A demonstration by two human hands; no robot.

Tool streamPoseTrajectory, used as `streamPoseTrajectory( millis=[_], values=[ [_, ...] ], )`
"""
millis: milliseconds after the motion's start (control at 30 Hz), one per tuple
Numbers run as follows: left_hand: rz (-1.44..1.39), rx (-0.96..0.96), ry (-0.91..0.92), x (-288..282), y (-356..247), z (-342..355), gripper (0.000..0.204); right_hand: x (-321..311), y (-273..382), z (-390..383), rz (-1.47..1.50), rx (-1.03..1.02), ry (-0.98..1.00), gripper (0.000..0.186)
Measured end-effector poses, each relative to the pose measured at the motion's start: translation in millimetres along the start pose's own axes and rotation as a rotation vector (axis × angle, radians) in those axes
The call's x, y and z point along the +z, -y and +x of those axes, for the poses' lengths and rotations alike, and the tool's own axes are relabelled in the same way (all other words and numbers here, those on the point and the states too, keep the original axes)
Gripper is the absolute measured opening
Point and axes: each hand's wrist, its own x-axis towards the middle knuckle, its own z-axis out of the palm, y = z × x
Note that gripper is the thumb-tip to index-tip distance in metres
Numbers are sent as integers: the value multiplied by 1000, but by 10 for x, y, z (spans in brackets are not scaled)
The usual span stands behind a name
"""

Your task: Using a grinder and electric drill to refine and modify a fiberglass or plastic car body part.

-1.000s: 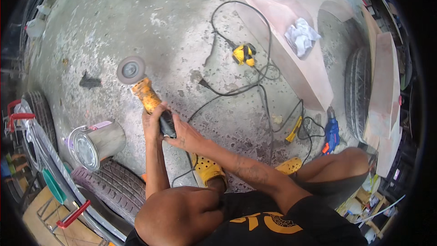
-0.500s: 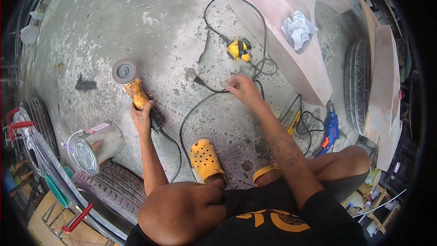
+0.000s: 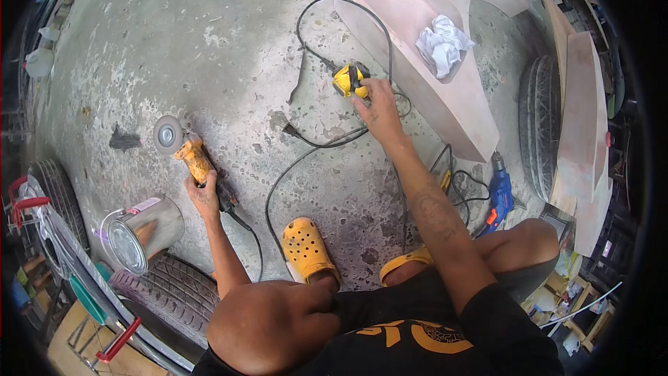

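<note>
My left hand [image 3: 203, 195] is wrapped round the orange body of a worn angle grinder [image 3: 196, 160]. Its disc faces up at the far end, and a dark cord trails from its rear. On the concrete ahead lies a yellow-and-black extension socket [image 3: 350, 79] with a black cord looping from it. My right hand [image 3: 380, 108] has its thumb and fingers round the near right side of this socket; some fingertips are hidden. A loose black plug [image 3: 289, 129] rests on the floor to the left, its cable curving toward my foot.
A pale moulded panel [image 3: 417, 90] bears a crumpled white cloth [image 3: 444, 46]. Near my right knee lies a blue drill [image 3: 500, 196]. A tire [image 3: 540, 125] stands at right; a metal paint can [image 3: 156, 226] and another tire [image 3: 174, 285] are at left.
My right hand has moved forward from the cable near the plug to the yellow-and-black extension socket. My left hand still holds the angle grinder, in nearly the same place.
</note>
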Motion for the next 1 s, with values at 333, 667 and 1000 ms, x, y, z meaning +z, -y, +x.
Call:
streamPoseTrajectory(
  millis=[333,667,1000],
  values=[
    [73,17,-65,26,-70,-88,54,455,29,305,-305,299,-33,105],
    [205,-16,-118,55,-276,-317,85,378,-18,-100,-7,182,-65,100],
    [213,-19,-110,112,-294,-464,91,290,12,-283,-184,80,19,96]
  ],
)
